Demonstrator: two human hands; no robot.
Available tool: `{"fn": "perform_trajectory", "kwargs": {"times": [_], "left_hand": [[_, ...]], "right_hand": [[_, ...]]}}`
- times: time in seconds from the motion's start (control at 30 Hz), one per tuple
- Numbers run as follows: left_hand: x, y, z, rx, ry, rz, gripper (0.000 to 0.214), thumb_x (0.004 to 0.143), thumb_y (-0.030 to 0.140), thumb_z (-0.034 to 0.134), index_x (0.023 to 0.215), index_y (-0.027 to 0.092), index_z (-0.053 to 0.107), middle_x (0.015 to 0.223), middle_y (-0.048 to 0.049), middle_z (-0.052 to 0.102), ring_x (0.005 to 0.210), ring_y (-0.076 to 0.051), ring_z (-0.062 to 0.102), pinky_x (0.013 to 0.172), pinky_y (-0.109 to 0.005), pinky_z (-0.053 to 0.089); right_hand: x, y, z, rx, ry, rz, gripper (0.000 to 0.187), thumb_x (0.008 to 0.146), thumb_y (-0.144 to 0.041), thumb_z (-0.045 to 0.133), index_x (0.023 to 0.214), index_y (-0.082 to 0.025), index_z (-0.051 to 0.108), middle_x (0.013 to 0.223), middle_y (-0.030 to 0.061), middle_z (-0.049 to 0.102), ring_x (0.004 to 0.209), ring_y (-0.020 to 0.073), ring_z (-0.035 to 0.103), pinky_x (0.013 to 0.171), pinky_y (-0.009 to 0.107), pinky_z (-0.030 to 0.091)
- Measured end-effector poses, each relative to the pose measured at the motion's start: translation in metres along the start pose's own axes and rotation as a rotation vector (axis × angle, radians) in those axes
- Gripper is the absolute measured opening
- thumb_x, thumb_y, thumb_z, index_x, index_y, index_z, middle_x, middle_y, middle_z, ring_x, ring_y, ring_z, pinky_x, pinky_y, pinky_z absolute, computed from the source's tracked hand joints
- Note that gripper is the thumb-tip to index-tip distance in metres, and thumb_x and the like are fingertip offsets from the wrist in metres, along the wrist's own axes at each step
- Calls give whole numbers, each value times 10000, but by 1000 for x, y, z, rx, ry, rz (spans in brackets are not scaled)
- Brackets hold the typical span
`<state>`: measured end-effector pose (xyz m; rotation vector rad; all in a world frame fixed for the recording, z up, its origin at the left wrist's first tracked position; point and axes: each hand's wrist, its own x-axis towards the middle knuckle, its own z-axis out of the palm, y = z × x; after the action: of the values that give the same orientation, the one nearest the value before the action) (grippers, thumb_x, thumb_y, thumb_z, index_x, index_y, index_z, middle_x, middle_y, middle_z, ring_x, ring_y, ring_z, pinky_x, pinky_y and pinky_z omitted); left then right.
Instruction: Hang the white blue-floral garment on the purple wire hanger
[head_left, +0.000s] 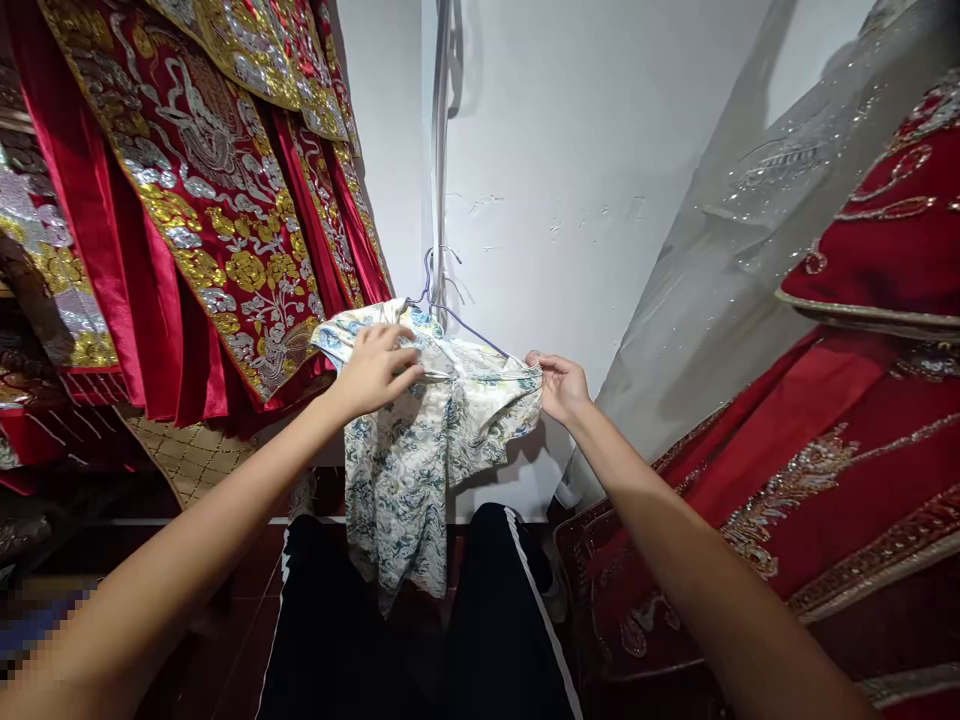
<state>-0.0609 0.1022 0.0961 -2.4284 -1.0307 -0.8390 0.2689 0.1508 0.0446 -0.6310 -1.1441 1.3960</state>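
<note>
A small white garment (420,450) with a blue and green floral print hangs on a thin blue wire hanger (450,310) in front of me. My left hand (373,368) is closed over the garment's left shoulder near the collar. My right hand (561,385) pinches the edge of its right sleeve. The hanger's hook rises toward a vertical metal pole (441,150). The lower part of the garment drapes down between my legs.
Red robes (202,200) with gold and silver embroidery hang at the left. More red embroidered fabric (847,450) and a sheer sequined grey cloth (750,230) fill the right. A white wall (570,150) stands behind. My black trousers (495,620) with white stripes show below.
</note>
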Motion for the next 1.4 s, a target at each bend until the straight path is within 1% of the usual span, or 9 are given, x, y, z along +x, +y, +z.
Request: {"fn": "perform_trajectory", "kwargs": {"times": [0.13, 0.3, 0.4, 0.57, 0.87, 1.03, 1.17, 1.23, 1.4], "left_hand": [[2, 21, 28, -183, -135, -1, 217, 985, 311, 418, 958, 202, 604, 828, -20, 638, 790, -194, 581, 1097, -499, 323], [-8, 38, 55, -226, 147, -120, 150, 944, 301, 512, 1025, 208, 597, 1090, -97, 611, 1052, -253, 540, 952, -407, 425], [-17, 47, 68, -234, 251, -260, 161, 940, 341, 526, 904, 198, 592, 1001, -94, 598, 979, -243, 546, 841, -358, 439], [-15, 54, 92, -432, 103, -431, 253, 948, 426, 497, 882, 205, 602, 749, -25, 605, 694, -184, 560, 608, -284, 384], [-3, 48, 118, -698, 108, -513, 260, 883, 419, 535, 763, 190, 565, 685, -3, 570, 642, -156, 531, 625, -266, 391], [-32, 54, 145, -823, -54, -626, 264, 772, 381, 633, 630, 180, 539, 598, 9, 524, 576, -144, 490, 569, -262, 376], [-56, 66, 159, -864, -132, -631, 279, 782, 413, 631, 654, 182, 539, 621, 0, 550, 585, -154, 519, 572, -270, 417], [-58, 67, 156, -846, -68, -659, 281, 821, 463, 599, 834, 183, 573, 777, -30, 607, 696, -175, 565, 654, -293, 461], [-17, 32, 129, -506, 433, -758, 665, 793, 519, 649, 1304, 176, 397, 1293, -172, 491, 1164, -280, 503, 989, -435, 418]], "right_hand": [[-6, 7, 6, -28, 32, -33, 110, 728, -294, 569, 659, -208, 556, 647, 6, 388, 533, 141, 335, 517, 274, 324], [-16, -6, 16, -58, 28, -72, 87, 736, -245, 589, 679, -186, 616, 676, 15, 425, 584, 137, 384, 534, 261, 334], [-23, -16, 26, -89, 7, -100, 95, 743, -226, 592, 670, -177, 630, 672, 19, 441, 594, 136, 400, 538, 257, 329], [-30, -23, 39, -149, -22, -134, 108, 748, -212, 592, 659, -170, 638, 647, 15, 438, 586, 129, 382, 529, 253, 307], [-33, -25, 37, -381, 2, -139, 130, 763, -316, 626, 711, -197, 634, 668, 1, 491, 619, 142, 430, 568, 261, 343], [-34, -41, 53, -789, 22, -422, 191, 839, -383, 641, 809, -197, 670, 716, 1, 558, 664, 148, 452, 634, 274, 352], [-32, -54, 60, -806, 40, -531, 208, 878, -414, 628, 866, -211, 672, 760, 11, 568, 671, 151, 456, 623, 274, 357], [-36, -51, 55, -660, 71, -482, 225, 866, -442, 644, 856, -218, 649, 761, 11, 552, 660, 149, 466, 596, 267, 372], [-62, -8, 36, -278, 198, -314, 263, 826, -431, 667, 727, -216, 553, 729, 6, 468, 639, 139, 442, 564, 246, 389]]}}
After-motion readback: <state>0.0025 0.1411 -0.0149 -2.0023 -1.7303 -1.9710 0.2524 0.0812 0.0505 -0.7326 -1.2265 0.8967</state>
